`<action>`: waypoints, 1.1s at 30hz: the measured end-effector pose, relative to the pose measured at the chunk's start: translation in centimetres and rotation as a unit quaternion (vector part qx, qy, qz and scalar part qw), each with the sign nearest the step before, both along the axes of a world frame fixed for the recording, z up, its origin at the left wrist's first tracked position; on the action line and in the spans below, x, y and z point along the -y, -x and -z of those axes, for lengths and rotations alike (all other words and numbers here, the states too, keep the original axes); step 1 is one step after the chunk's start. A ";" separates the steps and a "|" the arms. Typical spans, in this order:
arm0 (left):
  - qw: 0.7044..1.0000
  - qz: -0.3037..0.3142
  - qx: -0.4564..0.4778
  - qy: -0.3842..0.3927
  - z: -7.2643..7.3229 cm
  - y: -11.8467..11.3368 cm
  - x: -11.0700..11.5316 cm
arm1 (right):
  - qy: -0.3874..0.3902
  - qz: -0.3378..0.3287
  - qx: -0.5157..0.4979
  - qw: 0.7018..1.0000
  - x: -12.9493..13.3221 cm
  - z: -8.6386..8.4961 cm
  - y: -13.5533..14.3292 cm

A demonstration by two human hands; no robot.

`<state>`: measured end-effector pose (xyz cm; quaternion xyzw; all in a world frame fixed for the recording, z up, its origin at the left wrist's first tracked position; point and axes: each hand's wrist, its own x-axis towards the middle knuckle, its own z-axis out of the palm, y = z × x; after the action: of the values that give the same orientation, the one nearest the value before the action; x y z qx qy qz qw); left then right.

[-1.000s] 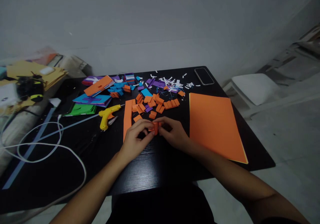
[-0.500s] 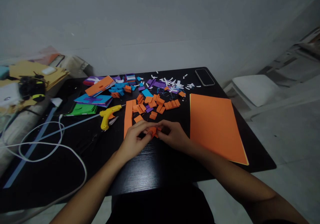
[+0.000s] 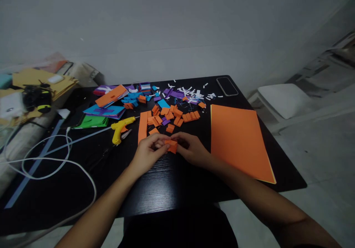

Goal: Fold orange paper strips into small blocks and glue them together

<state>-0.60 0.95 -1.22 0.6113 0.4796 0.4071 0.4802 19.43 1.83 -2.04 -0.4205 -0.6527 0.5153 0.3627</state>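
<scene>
Between my two hands is a small folded orange paper piece (image 3: 172,146), held above the black table. My left hand (image 3: 149,152) pinches its left side, with the thumb in front. The fingers of my right hand (image 3: 192,149) close on its right edge. Just beyond my hands lie several small folded orange paper pieces (image 3: 177,120), with a bit of purple among them. A long orange paper strip (image 3: 142,126) lies beyond my left hand. To the right of my right hand rests a stack of orange paper sheets (image 3: 238,141) with a yellow edge showing.
A yellow glue gun (image 3: 119,128) lies left of the strip, near a white cable (image 3: 83,168). Farther back are white paper scraps (image 3: 191,92), folded blue and purple paper (image 3: 104,110), and a phone (image 3: 227,86). A white stool (image 3: 283,98) stands beyond the table's right edge.
The orange paper piece has turned in my fingers, so its flat face now shows more. Both hands stay in nearly the same place.
</scene>
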 end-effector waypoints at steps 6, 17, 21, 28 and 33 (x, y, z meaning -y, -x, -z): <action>1.000 -0.020 0.006 -0.002 -0.2 -0.3 0.1 | 0.009 -0.015 -0.001 1.000 0.0 0.1 0.1; 0.994 0.042 -0.061 -0.076 -0.7 0.2 0.2 | 0.102 -0.015 -0.067 0.992 -0.6 -0.5 -0.2; 0.985 0.094 -0.088 -0.117 -0.9 0.4 0.2 | 0.158 -0.010 -0.104 0.982 -0.8 -0.5 -0.2; 0.971 0.114 -0.148 -0.149 -1.0 0.3 0.1 | 0.148 -0.002 -0.092 0.985 -1.0 -0.2 -0.4; 0.958 0.074 -0.174 -0.216 -1.1 0.6 0.2 | 0.136 0.009 -0.092 0.986 -1.1 -0.1 -0.5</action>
<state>-1.17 0.80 -0.07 0.7955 0.4103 0.3513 0.2746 19.93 2.96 -1.92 -0.4224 -0.5366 0.6324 0.3657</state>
